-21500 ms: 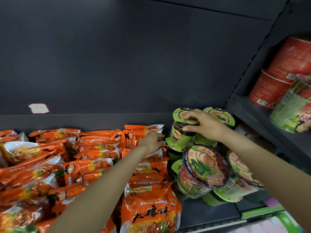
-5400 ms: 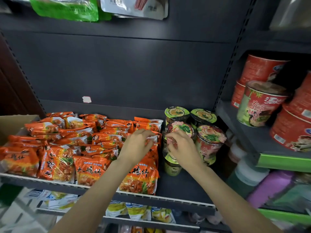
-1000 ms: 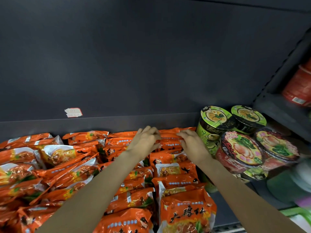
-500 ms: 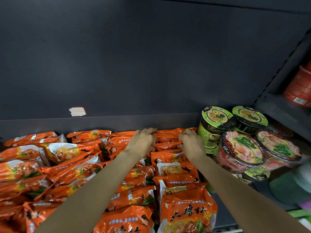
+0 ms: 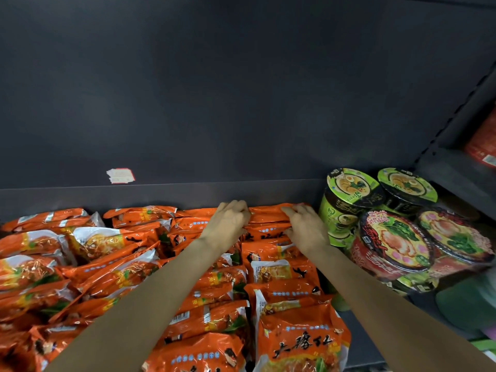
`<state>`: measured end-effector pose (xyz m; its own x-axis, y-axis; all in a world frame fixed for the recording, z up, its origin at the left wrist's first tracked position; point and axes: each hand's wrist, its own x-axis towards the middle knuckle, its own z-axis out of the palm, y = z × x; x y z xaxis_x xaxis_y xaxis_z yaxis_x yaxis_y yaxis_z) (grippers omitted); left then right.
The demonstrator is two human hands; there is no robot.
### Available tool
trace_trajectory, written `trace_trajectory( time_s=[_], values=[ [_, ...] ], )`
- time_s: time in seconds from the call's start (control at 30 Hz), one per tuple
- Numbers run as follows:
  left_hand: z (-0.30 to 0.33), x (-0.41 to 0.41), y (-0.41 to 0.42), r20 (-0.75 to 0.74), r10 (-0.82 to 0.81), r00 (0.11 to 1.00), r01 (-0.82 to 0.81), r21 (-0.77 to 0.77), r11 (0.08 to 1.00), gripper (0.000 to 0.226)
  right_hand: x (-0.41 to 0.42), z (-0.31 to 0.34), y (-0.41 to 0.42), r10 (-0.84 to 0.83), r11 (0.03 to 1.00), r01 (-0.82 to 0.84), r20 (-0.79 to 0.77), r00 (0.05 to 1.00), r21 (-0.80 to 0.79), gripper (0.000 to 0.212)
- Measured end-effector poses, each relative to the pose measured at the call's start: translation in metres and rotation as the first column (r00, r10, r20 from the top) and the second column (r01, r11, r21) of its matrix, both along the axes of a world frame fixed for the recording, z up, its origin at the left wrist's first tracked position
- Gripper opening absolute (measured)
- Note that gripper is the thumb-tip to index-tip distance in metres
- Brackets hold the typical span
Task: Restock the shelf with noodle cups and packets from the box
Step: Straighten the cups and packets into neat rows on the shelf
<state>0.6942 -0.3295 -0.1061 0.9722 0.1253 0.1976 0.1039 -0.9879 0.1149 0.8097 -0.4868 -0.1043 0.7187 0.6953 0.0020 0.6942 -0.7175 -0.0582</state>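
**Now both hands grip the rearmost orange packet on the shelf**

Both arms reach forward over the rows of orange noodle packets [image 5: 284,277] that fill the left and middle of the dark shelf [image 5: 357,342]. At the back of the right-hand row, one packet, the rear packet [image 5: 268,214], lies close against the low back lip of the shelf. The left hand [image 5: 228,224] has its fingers curled over that packet's left end, knuckles up. The right hand [image 5: 306,228] has its fingers bent over the packet's right end, with the thumb lower down against the next packet in the row. So each hand grasps an end of the same packet, and the bare stretch of wrapper shows between them.

To the right of the packets, noodle cups stand together. Two green-lidded cups [image 5: 351,186] sit at the back, side by side and touching. Two red cups with dark-rimmed lids [image 5: 394,240] lean in front of them, tilted toward the camera. The right wrist passes just beside the nearer green cup.

On the grey back panel [image 5: 241,89], above the packets at the left, a torn white sticker [image 5: 120,175] is stuck. At the far right edge, on the neighbouring shelf bay, part of a red container [image 5: 483,146] shows, blurred.
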Motion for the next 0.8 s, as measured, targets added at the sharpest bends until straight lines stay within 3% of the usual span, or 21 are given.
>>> trace_trajectory(
  time_s=[0.27,0.4,0.47,0.6,0.67,0.8],
  values=[
    [0.005,-0.01,-0.003,0.005,-0.002,1.0,0.003,-0.071,0.998,0.026,-0.008,0.01,0.005,0.13,0.991,-0.13,-0.051,0.99,0.001,0.062],
    [0.01,-0.025,-0.007,0.145,0.006,0.989,0.021,-0.182,0.983,0.03,-0.019,0.013,-0.014,0.126,0.965,-0.109,-0.053,0.991,0.239,0.048],
    [0.012,-0.034,-0.008,0.119,0.01,0.993,0.018,-0.237,0.971,0.026,-0.028,0.013,-0.024,0.149,0.944,-0.137,-0.016,0.989,0.299,0.033],
    [0.009,-0.04,-0.012,-0.164,0.026,0.986,-0.042,-0.099,0.994,0.037,-0.038,0.01,-0.031,0.188,0.975,-0.158,-0.197,0.962,0.155,0.034],
    [0.006,-0.04,-0.016,-0.171,0.045,0.984,-0.061,-0.088,0.994,0.034,-0.041,0.009,-0.032,0.164,0.983,-0.142,-0.223,0.961,0.113,0.032],
    [0.007,-0.042,-0.02,-0.099,-0.008,0.995,-0.001,-0.086,0.996,0.026,-0.046,0.01,-0.036,0.1,0.994,-0.093,-0.131,0.986,0.055,0.009]
  ],
)
